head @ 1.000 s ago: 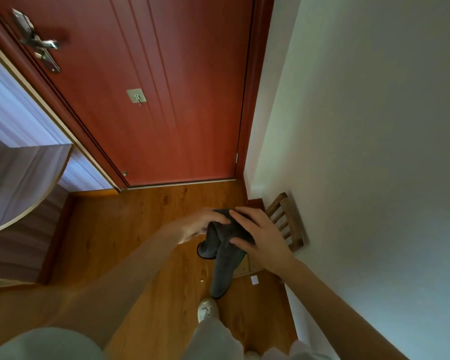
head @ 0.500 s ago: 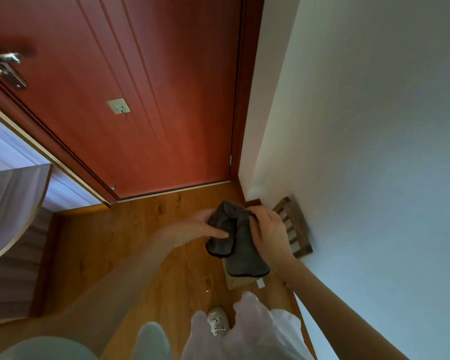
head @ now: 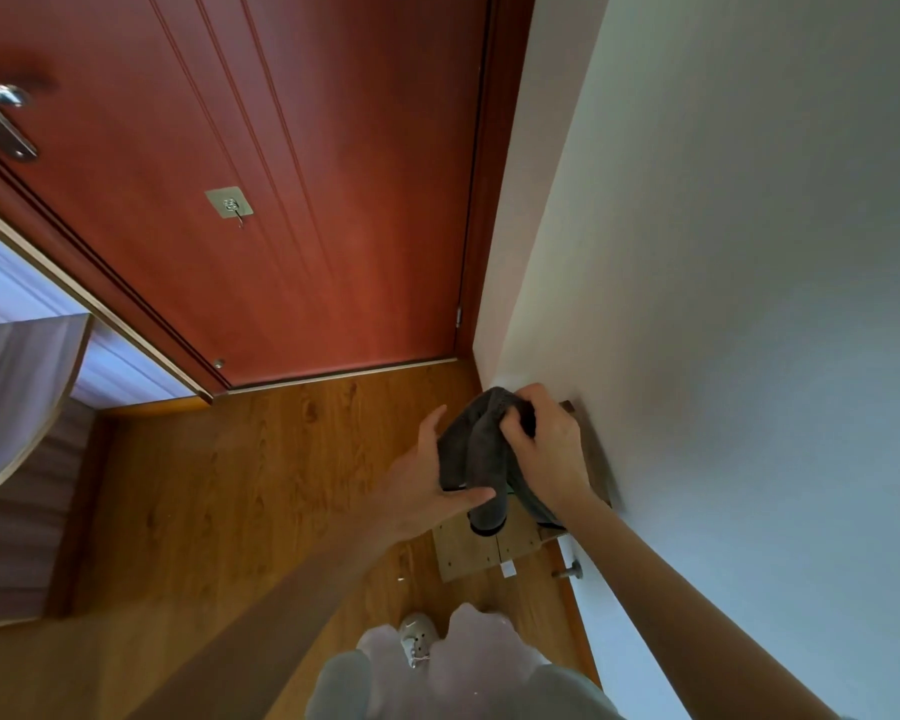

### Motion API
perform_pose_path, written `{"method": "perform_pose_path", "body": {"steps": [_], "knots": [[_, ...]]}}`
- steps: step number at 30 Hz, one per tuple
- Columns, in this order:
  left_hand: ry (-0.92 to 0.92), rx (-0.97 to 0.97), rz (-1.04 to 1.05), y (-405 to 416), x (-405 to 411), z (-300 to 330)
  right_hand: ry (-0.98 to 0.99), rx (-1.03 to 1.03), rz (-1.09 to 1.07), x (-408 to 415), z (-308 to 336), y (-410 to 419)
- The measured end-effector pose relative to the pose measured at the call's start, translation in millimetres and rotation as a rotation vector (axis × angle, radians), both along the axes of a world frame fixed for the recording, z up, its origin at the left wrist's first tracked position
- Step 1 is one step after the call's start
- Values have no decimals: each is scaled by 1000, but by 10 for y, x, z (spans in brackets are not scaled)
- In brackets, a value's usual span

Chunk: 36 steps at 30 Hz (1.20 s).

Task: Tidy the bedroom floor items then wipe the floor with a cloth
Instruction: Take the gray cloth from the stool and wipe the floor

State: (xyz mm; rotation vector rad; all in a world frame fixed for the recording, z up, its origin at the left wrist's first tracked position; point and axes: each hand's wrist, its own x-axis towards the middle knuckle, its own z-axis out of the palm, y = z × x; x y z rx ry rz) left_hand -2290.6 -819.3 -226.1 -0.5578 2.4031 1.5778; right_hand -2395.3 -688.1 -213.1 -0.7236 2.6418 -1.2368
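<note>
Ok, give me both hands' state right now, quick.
Left hand: holding the grey cloth, thumb across its lower part.
Right hand: gripping the same cloth near its top.

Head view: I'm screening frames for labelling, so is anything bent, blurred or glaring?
Head view: wide-angle bends the door edges; the cloth and both hands, left and right, look slightly soft; soft daylight on the wall, no glare.

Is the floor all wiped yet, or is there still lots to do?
Not wiped yet. Both hands, left hand and right hand, hold the grey cloth up in the air. The floor hasn't been touched, and a wooden board and small bits lie there.
</note>
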Motion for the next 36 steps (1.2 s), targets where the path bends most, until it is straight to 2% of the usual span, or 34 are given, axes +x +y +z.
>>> {"method": "perform_pose_path", "body": {"steps": [3,6,9,11,15,19,22,25,29,36], "knots": [[23,-101,4,20,-106,0,-40,3,56,-95,7,45],[-18,-80,17,54,-205,26,-77,-5,28,-168,-9,94],[-54,-227,7,110,-295,-13,-114,-31,57,-202,-7,121],[-91,-232,19,73,-336,-2,-153,-56,97,-225,-14,167],[-78,-340,-76,-120,-357,-2,-215,-64,93,-309,-102,340],[-13,-293,-93,-163,-420,-35,-318,-2,79,-364,-213,491],[20,-281,-133,-105,-495,-57,-379,92,250,-372,-273,546],[31,-329,-196,-46,-568,-51,-332,244,429,-380,-388,538],[72,-417,-315,-94,-637,-50,-111,440,432,-423,-467,455],[79,-551,-467,-332,-764,-207,-43,476,423,-653,-570,309]]}}
